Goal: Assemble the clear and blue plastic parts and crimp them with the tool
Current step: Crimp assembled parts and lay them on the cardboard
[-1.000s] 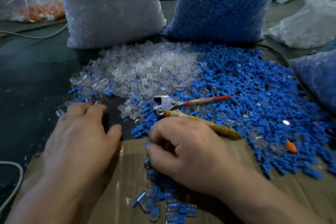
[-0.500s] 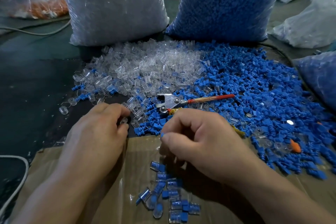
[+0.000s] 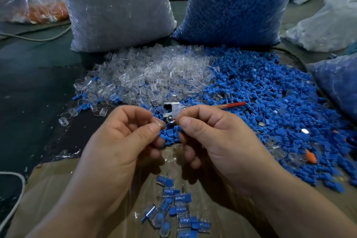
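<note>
Left hand (image 3: 123, 141): fingers curled, thumb and forefinger pinching one clear part (image 3: 159, 122) at the tips.
Right hand (image 3: 218, 141): fingers curled, thumb tip pressed to forefinger; pinched item hidden, cannot tell what.
Hand spacing: fingertips near each other, small gap between, both raised above the work surface.
Crimp tool (image 3: 173, 110): lying on the loose parts just beyond the two thumbs, not held; metal head between the fingertips, red handle running out beyond the right hand's knuckles.
Clear pile (image 3: 150, 75): beyond the left hand, spreading out to its left.
Blue pile (image 3: 270, 102): beyond and to the right of the right hand; a few blue pieces directly under the fingertips.
Assembled pieces (image 3: 173, 205): small cluster, clear with blue inside, nearer the person than the hands, between the two wrists.
Cardboard sheet (image 3: 58, 189): under both forearms and under the cluster.
Clear-parts bag (image 3: 116, 6): upright, far beyond the left hand.
Blue-parts bag (image 3: 235, 2): upright, far beyond the right hand, beside the clear one.
Orange piece (image 3: 311, 156): in the blue scatter, right of the right hand.
</note>
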